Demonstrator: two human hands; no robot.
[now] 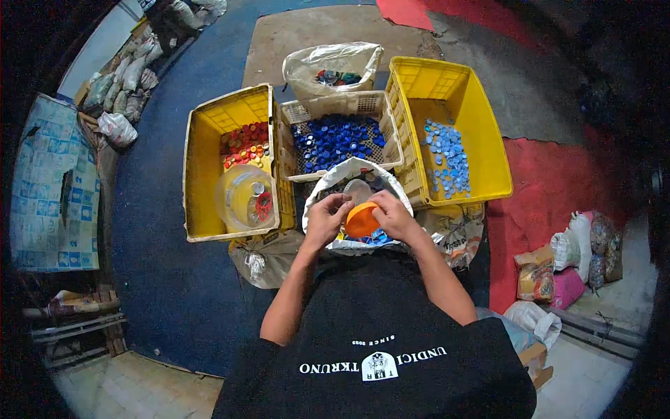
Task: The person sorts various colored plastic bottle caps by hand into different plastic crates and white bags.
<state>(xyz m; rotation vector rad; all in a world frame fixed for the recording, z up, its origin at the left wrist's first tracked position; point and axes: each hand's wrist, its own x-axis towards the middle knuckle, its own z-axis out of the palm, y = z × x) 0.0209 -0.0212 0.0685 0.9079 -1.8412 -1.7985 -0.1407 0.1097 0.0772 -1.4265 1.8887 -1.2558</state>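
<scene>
Above an open white sack (320, 183) of mixed caps, my two hands are close together. My right hand (396, 218) is closed on the rim of a round orange lid (362, 220), which is tilted. My left hand (326, 219) has its thumb and fingers pinched beside a translucent round piece (358, 190); whether it grips that piece or the lid's edge is hard to tell. Blue caps (335, 143) lie in a white crate (287, 133) just beyond the sack. Red caps (246, 143) are in the left yellow crate (199, 167), light blue caps (447, 157) in the right yellow crate (488, 153).
A clear round container (234, 199) stands in the left yellow crate. Behind the white crate is a pale sack (300, 73) with mixed pieces. Filled bags (583, 244) sit at the right, more sacks (129, 80) at the upper left.
</scene>
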